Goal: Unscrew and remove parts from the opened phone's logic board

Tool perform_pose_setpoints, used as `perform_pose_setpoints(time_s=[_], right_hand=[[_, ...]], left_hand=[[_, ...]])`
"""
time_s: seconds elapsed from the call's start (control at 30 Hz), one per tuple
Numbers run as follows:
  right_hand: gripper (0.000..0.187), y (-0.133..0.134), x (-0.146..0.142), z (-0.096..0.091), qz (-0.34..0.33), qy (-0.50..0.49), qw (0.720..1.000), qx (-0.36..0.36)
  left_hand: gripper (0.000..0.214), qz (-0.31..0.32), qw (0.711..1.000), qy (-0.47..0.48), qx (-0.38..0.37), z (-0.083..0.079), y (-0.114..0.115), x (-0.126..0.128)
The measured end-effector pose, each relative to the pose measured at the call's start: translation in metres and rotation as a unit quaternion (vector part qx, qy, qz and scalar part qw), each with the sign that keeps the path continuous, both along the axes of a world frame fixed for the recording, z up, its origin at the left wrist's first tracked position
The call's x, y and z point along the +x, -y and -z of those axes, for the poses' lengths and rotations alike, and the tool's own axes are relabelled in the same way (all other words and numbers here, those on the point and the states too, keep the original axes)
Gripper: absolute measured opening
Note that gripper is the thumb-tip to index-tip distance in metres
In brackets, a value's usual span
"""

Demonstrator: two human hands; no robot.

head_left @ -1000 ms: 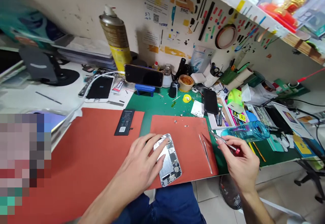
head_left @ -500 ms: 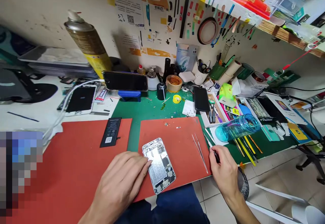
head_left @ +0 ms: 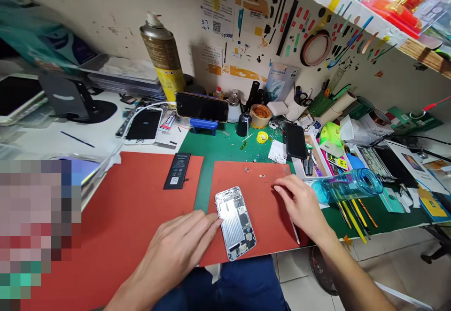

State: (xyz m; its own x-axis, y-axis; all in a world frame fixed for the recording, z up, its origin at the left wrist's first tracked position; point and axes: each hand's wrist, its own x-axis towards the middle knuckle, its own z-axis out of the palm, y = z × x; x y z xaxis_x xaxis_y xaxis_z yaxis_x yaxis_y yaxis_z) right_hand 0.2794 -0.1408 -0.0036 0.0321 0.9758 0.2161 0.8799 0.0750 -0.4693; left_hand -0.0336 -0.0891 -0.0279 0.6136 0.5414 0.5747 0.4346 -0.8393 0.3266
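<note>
An opened phone housing with bare circuitry and a silver interior lies on the right-hand red mat. At its left edge, the fingers of my left hand are closed on the frame. My right hand hovers over the mat's right side, with index finger and thumb stretched out and slightly apart, nothing visible between them. Beneath that hand, metal tweezers are mostly covered; only one end shows. A black phone battery lies flat on the left-hand red mat.
Right of my right hand are a blue transparent bottle, several thin pens or brushes and a tool box. A phone leans on a blue stand at the back. Tiny parts lie on the mat. A shelf overhangs the bench.
My right hand has let go of the screwdriver-like tool and moved left over the tweezers. My left hand stays at the phone housing. The camera has turned left.
</note>
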Motion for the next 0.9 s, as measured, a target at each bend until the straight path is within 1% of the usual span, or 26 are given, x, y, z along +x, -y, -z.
perform_pose_setpoints(time_s=[0.1,0.17,0.23,0.37,0.47,0.6,0.7,0.8,0.9], right_hand=[[0.023,-0.033,-0.003,0.007,-0.028,0.037,0.999,-0.023],[0.022,-0.046,-0.004,0.014,-0.035,0.050,0.998,-0.031],[0.022,-0.051,-0.004,0.018,-0.038,0.064,0.996,-0.039],[0.022,-0.053,-0.003,0.020,-0.038,0.085,0.994,-0.051],[0.020,-0.052,-0.003,0.020,-0.039,0.091,0.993,-0.059],[0.019,-0.054,0.000,0.021,-0.046,0.097,0.992,-0.066],[0.020,-0.055,0.002,0.020,-0.052,0.101,0.991,-0.069],[0.020,-0.053,-0.002,0.012,-0.057,0.101,0.991,-0.071],[0.020,-0.048,-0.022,-0.003,-0.102,0.054,0.990,-0.086]], left_hand=[[0.023,0.014,0.999,0.014,-0.028,0.005,-0.001,-0.003],[0.022,0.014,0.999,0.024,-0.043,0.006,-0.001,-0.004],[0.023,0.009,0.999,0.025,-0.045,0.006,0.001,-0.004],[0.032,0.002,1.000,-0.014,-0.027,0.006,0.004,-0.003],[0.033,0.011,0.999,-0.038,-0.018,0.008,0.006,-0.002],[0.031,0.015,0.999,-0.036,-0.034,0.009,0.007,-0.002],[0.034,0.008,0.998,-0.032,-0.047,0.009,0.007,-0.002],[0.037,-0.002,0.998,-0.033,-0.046,0.008,0.008,-0.001],[0.031,-0.012,0.999,-0.044,-0.018,0.010,0.008,0.000]])
